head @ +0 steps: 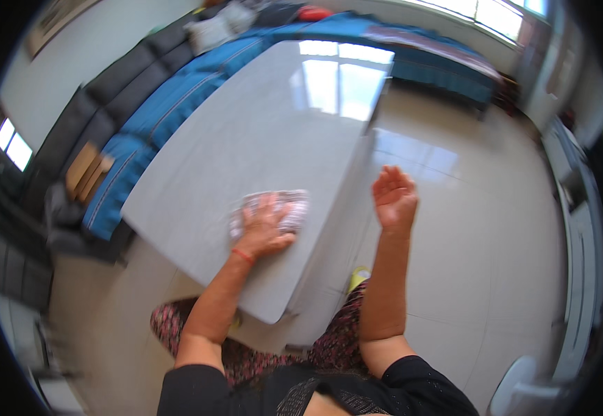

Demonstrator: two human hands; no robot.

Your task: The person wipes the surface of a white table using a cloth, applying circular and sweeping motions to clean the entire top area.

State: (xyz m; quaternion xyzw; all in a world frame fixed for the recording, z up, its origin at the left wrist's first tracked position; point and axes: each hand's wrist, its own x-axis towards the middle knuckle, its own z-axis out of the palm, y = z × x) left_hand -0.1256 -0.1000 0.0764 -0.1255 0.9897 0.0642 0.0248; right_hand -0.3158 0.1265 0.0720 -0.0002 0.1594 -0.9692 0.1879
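Observation:
My left hand lies spread on a folded pale pink-and-white cloth, holding it down against the top of a long grey table. A thin red band circles that wrist. The tabletop is glossy and reflects a window at its far end. To the right of the table, my right hand is in the air above the floor, holding nothing. Its palm shows and its fingers are slightly curled.
A dark grey sofa with blue covers runs along the table's left and far sides. Cardboard boxes rest on its near end. A low white cabinet lines the right. A pale plastic stool or chair is at lower right.

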